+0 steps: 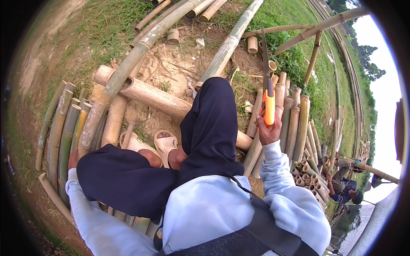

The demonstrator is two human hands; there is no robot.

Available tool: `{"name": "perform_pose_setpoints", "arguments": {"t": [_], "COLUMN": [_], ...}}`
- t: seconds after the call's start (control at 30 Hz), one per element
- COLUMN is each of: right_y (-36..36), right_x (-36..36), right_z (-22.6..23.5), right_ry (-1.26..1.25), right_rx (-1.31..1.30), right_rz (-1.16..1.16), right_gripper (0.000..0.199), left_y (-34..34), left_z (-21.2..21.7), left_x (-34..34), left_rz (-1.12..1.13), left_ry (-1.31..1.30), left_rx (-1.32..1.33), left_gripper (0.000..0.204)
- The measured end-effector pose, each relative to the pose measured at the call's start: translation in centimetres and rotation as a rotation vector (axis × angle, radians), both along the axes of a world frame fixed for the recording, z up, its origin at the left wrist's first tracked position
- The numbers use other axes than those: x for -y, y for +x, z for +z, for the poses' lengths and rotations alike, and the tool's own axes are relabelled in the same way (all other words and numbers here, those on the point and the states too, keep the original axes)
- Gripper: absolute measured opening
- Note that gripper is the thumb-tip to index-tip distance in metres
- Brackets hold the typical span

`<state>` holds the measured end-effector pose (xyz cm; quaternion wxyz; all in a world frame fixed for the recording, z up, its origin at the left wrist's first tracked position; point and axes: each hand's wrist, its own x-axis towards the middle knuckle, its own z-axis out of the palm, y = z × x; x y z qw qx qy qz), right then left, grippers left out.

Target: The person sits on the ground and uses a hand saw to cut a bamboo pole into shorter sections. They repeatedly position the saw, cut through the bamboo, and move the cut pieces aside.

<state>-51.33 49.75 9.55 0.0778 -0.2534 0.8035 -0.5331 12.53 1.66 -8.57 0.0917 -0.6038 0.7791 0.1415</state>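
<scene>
My right hand (pixel 270 131) is closed around the orange handle of a hand saw (pixel 269 106), its long, narrow grey blade pointing up and away from me. Down at the left, my left hand (pixel 73 159) rests against a long bamboo pole (pixel 124 74), beside my bent knee. The knee and the pole hide most of its fingers. That pole slants from the far top down to my left side, crossing over a thick, pale bamboo piece (pixel 156 99) that lies sideways in front of my feet.
Cut bamboo lengths (pixel 64 123) lean together at the left, and more bamboo pieces (pixel 294 123) stand at the right. A greenish pole (pixel 232 40) lies ahead. Behind the right-hand pieces are stacked short tubes (pixel 309 177) and a crouching person (pixel 345 187). Sawdust covers the ground (pixel 164 70).
</scene>
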Motion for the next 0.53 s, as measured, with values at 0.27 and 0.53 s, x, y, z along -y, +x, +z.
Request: {"name": "perform_pose_setpoints", "arguments": {"t": [0.27, 0.53], "right_y": [-0.2, -1.5], "right_x": [-5.2, -6.3], "right_z": [-14.4, -27.2], "right_ry": [0.586, 0.742], "right_rx": [-0.305, -0.110], "right_rz": [-0.070, 0.307], "right_gripper": [0.055, 0.060], "left_y": [-6.6, -18.3], "left_z": [5.6, 14.0], "left_x": [0.9, 2.9], "left_rz": [-0.247, -0.235], "left_ry": [-0.153, -0.094], "left_rx": [-0.300, -0.285], "left_gripper": [0.074, 0.058]}}
